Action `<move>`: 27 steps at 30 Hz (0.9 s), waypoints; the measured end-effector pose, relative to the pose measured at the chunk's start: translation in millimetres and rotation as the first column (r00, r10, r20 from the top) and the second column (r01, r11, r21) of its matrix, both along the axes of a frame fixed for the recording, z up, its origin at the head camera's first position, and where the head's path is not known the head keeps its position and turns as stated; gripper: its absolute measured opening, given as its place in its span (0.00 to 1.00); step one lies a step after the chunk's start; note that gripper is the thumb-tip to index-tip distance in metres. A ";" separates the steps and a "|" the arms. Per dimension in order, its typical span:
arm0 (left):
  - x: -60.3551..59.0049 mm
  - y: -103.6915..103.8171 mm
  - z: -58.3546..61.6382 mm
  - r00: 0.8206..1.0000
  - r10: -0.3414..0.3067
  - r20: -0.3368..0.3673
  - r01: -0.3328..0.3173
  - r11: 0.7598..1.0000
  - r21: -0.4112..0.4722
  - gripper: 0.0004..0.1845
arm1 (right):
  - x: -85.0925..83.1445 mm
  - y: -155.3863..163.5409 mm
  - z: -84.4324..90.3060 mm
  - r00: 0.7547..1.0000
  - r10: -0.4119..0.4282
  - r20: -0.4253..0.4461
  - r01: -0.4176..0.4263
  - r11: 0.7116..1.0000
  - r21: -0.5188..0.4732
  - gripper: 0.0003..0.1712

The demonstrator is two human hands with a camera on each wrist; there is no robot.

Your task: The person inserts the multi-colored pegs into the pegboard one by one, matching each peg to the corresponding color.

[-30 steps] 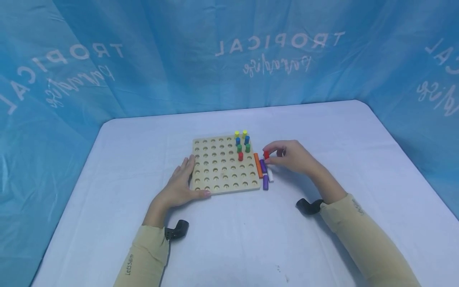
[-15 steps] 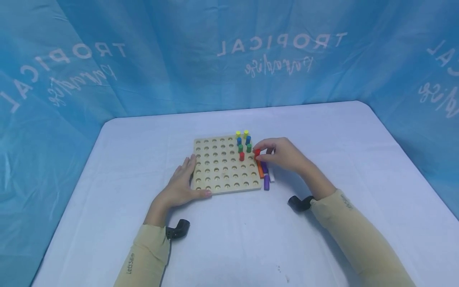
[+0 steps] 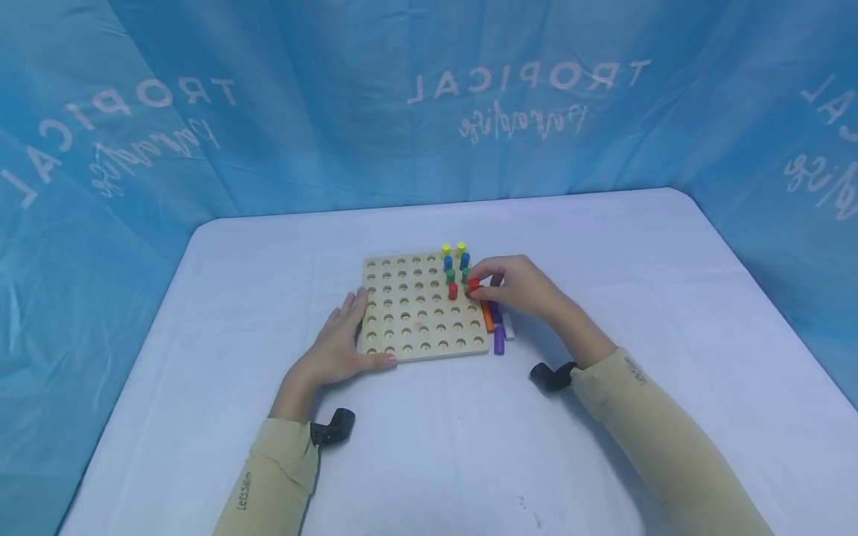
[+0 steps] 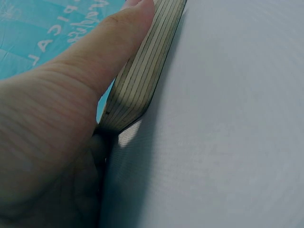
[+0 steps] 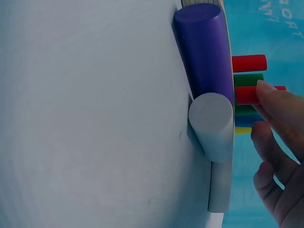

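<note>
a person sits at a white table point(image 3: 201, 417) ringed by a blue printed curtain point(image 3: 302, 104), both arms in beige sleeves. a square wooden board point(image 3: 409, 316) full of round holes lies flat near the middle of the table.

the right hand point(image 3: 519, 286) reaches over the board's right edge and pinches a red peg point(image 3: 474, 284) between thumb and fingertips, holding it upright over the holes in the board's far right part. in the right wrist view the fingers point(image 5: 280, 107) cover the tip of that red peg point(image 5: 247, 95); whether its foot sits in a hole cannot be told.

just left of it a second red peg point(image 3: 452, 291) stands in the board. farther back stand two green pegs point(image 3: 450, 276), two blue pegs point(image 3: 447, 262) and two yellow pegs point(image 3: 445, 249), in pairs, crowding close to the fingers.

the left hand point(image 3: 338, 346) lies flat with straight fingers against the board's near left corner, thumb along the near edge, holding nothing.

on the table against the board's right edge lie loose pegs: an orange peg point(image 3: 487, 316), two purple pegs point(image 3: 499, 340) and a white peg point(image 3: 509, 327), partly under the right hand.
</note>
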State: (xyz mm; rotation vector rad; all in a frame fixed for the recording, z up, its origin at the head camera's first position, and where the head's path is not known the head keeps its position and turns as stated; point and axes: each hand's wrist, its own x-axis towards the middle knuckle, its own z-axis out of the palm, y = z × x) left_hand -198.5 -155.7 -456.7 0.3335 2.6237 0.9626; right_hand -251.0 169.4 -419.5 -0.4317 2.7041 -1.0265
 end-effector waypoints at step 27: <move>-0.8 0.4 0.8 1.000 -0.003 -0.004 0.003 1.000 -0.007 0.71 | -2.9 -2.7 -0.9 0.999 0.018 0.033 -0.019 1.000 0.021 0.17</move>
